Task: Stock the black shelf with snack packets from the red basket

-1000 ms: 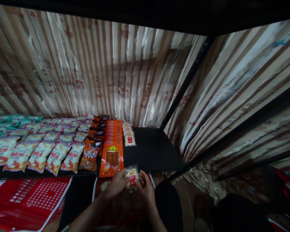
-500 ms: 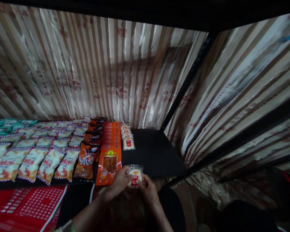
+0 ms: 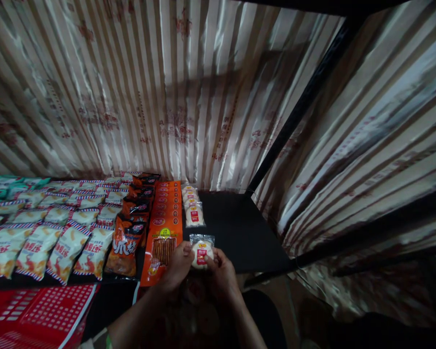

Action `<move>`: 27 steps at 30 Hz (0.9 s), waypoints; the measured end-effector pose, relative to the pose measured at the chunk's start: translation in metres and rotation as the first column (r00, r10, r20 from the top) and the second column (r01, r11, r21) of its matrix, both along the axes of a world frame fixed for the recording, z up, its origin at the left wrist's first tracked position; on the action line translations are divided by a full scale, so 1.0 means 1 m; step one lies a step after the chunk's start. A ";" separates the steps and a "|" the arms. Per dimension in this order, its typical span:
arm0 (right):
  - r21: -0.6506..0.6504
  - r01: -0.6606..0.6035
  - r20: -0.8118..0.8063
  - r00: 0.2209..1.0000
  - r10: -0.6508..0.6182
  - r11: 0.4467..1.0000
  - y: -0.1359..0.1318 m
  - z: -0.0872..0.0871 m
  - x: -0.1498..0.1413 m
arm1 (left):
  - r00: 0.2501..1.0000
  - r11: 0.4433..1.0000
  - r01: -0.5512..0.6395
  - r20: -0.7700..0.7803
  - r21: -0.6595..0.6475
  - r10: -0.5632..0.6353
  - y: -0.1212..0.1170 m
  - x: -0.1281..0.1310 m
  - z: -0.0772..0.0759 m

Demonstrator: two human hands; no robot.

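Between both my hands is a clear packet of round white crackers [image 3: 202,253] with a red label, held upright at the front edge of the black shelf [image 3: 236,228]. My left hand [image 3: 179,264] pinches its left side, and my right hand [image 3: 223,274] grips its right side with the thumb on the front. Just behind it, a row of matching cracker packets [image 3: 194,213] lies overlapping on the shelf. Left of that row lie overlapping orange snack-stick packets [image 3: 163,232], the front one partly behind my left hand.
Further left stand orange-and-black snack bags [image 3: 123,247] and rows of white snack bags [image 3: 63,249], with green bags [image 3: 18,183] at the far left. A red plastic basket [image 3: 54,308] is below the shelf's front. A dark post [image 3: 298,111] rises at the back right corner before striped curtains [image 3: 189,97].
Both hands have raised the cracker packet slightly and brought it nearer the row on the shelf. Its label faces me more squarely. The camera view has tilted and shifted a little.
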State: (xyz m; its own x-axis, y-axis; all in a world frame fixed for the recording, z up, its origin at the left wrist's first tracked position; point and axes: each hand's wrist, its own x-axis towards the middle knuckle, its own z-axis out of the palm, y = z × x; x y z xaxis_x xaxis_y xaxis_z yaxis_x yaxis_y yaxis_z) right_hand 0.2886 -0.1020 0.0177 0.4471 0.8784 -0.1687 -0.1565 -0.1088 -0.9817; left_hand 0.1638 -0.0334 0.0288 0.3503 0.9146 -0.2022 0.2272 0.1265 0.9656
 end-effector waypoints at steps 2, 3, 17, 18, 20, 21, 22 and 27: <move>-0.018 -0.004 0.030 1.000 0.005 1.000 0.006 0.002 0.003 | 1.000 0.999 -0.014 0.019 -0.037 0.015 0.004 0.002 0.001; -0.034 -0.002 0.059 0.998 0.004 0.999 0.009 0.002 0.005 | 0.999 0.998 -0.028 0.037 -0.061 0.031 0.006 0.003 0.001; -0.126 0.033 0.592 0.804 0.049 0.991 0.056 -0.001 0.028 | 0.993 0.996 -0.072 0.086 -0.055 0.077 0.032 0.023 0.000; -0.122 0.043 0.632 0.774 0.044 0.992 0.060 0.000 0.029 | 0.994 0.997 -0.066 0.087 -0.040 0.069 0.033 0.025 0.002; -0.111 0.050 0.697 0.716 0.042 0.993 0.067 -0.001 0.031 | 0.996 0.999 -0.054 0.066 -0.005 0.054 0.035 0.028 0.004; -0.112 0.049 0.721 0.691 0.047 0.992 0.070 -0.001 0.032 | 0.998 0.998 -0.058 0.039 0.013 0.058 0.036 0.029 0.006; -0.118 0.049 0.739 0.671 0.055 0.992 0.073 -0.002 0.033 | 0.998 0.997 -0.068 -0.001 0.033 0.068 0.037 0.030 0.007; -0.149 0.052 0.785 0.614 0.087 0.987 0.087 -0.005 0.033 | 0.974 0.985 -0.106 -0.187 0.135 0.130 0.040 0.037 0.011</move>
